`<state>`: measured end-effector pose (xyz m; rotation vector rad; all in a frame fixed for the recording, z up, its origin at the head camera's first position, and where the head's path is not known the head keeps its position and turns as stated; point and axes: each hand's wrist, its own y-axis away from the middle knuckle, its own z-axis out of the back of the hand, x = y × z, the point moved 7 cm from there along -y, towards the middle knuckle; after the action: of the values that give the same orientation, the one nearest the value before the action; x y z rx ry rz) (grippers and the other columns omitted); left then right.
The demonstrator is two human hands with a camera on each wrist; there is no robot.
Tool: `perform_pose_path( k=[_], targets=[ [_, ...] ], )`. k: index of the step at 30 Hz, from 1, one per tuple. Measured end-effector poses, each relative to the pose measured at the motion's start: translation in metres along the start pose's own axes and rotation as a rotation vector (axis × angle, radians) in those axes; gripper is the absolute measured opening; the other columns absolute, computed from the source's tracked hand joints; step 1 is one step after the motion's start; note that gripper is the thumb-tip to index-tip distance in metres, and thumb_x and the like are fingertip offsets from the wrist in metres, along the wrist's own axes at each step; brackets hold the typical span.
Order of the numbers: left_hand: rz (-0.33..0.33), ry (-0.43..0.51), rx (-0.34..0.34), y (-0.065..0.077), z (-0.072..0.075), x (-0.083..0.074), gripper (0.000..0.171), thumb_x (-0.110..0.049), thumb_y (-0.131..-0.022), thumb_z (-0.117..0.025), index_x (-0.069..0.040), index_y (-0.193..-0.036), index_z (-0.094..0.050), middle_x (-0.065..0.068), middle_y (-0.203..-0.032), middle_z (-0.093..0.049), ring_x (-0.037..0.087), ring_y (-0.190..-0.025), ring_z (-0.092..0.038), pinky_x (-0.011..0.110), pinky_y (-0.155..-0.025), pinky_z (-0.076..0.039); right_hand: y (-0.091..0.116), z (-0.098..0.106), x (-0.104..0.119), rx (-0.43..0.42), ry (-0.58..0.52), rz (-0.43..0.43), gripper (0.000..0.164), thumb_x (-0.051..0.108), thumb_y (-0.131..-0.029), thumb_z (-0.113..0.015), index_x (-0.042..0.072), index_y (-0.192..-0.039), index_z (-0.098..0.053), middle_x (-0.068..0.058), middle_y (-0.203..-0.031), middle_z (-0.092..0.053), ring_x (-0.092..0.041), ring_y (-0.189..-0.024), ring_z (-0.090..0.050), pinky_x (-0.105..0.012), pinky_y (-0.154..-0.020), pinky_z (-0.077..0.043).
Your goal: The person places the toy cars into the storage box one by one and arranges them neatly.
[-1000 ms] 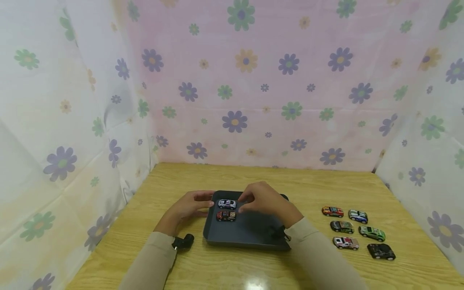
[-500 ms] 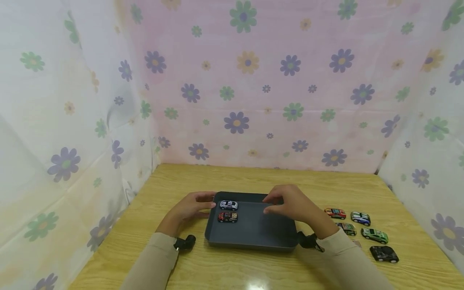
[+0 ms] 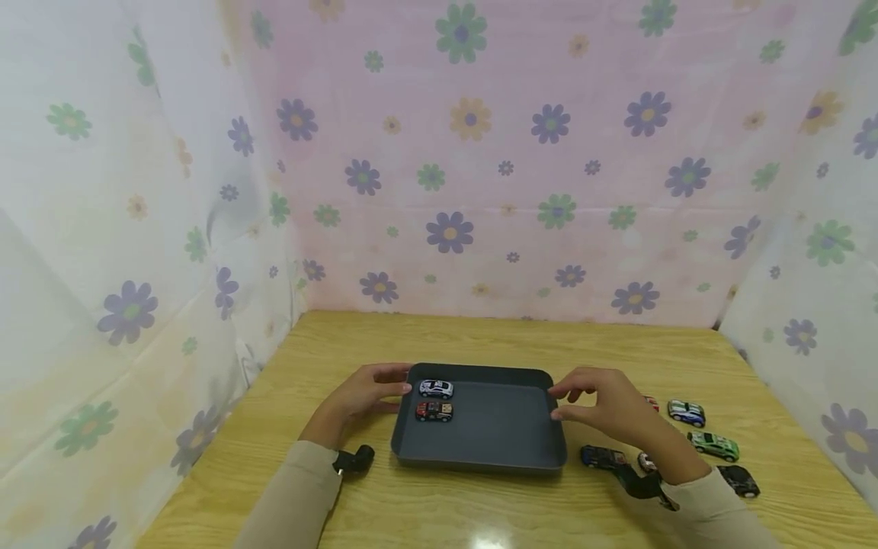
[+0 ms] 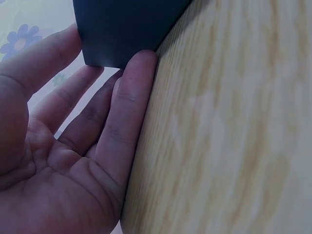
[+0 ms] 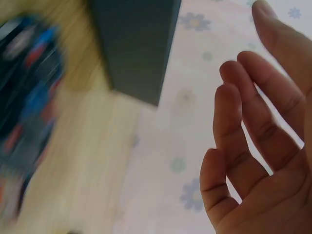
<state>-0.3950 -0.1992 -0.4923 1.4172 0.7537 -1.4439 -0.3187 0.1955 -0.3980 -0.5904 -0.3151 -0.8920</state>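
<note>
A dark grey rectangular tray [image 3: 490, 427] lies on the table. Two toy cars sit at its left end, a white-and-purple one [image 3: 435, 390] behind a red-and-black one [image 3: 434, 412]. My left hand [image 3: 360, 398] holds the tray's left wall, thumb at the rim; the left wrist view shows the other fingers against the outside. At the opposite end, my right hand [image 3: 600, 400] is beside the rim with loosely bent fingers and nothing held. The right wrist view shows this hand [image 5: 263, 141] apart from the tray corner [image 5: 136, 53].
Right of the tray are several toy cars: a dark one [image 3: 604, 457], a blue-and-white one [image 3: 686, 412], a green one [image 3: 713, 445] and a black one [image 3: 738, 480]. My right forearm partly covers others. Flowered cloth [image 3: 507, 252] encloses the wooden table [image 3: 439, 503].
From over the tray beside the two cars, my right hand has moved right to the tray's right rim. A dark car under that wrist has come into view. My left hand stays put.
</note>
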Motion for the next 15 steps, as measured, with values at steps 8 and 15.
perform_pose_path(
  k=[8, 15],
  targets=[
    [0.010, 0.005, -0.030, 0.001, -0.001, 0.000, 0.062, -0.023, -0.095, -0.078, -0.013, -0.151, -0.054, 0.016, -0.152, -0.054, 0.029, -0.127, -0.064, 0.043, -0.094, -0.062, 0.032, 0.009, -0.031, 0.079, -0.013, -0.123, 0.030, 0.048, -0.088, -0.080, 0.032, -0.113, -0.077, 0.010, -0.111, -0.073, -0.001, -0.091, -0.064, -0.045, -0.081, -0.059],
    [0.011, 0.002, -0.017, 0.004, -0.001, -0.001, 0.061, -0.022, -0.096, -0.076, -0.012, -0.152, -0.053, 0.016, -0.153, -0.053, 0.030, -0.128, -0.063, 0.043, -0.096, -0.062, 0.053, 0.014, -0.046, 0.155, -0.115, -0.140, 0.028, 0.034, -0.092, -0.080, 0.021, -0.117, -0.077, 0.002, -0.116, -0.073, -0.006, -0.093, -0.065, -0.029, -0.071, -0.056]
  ],
)
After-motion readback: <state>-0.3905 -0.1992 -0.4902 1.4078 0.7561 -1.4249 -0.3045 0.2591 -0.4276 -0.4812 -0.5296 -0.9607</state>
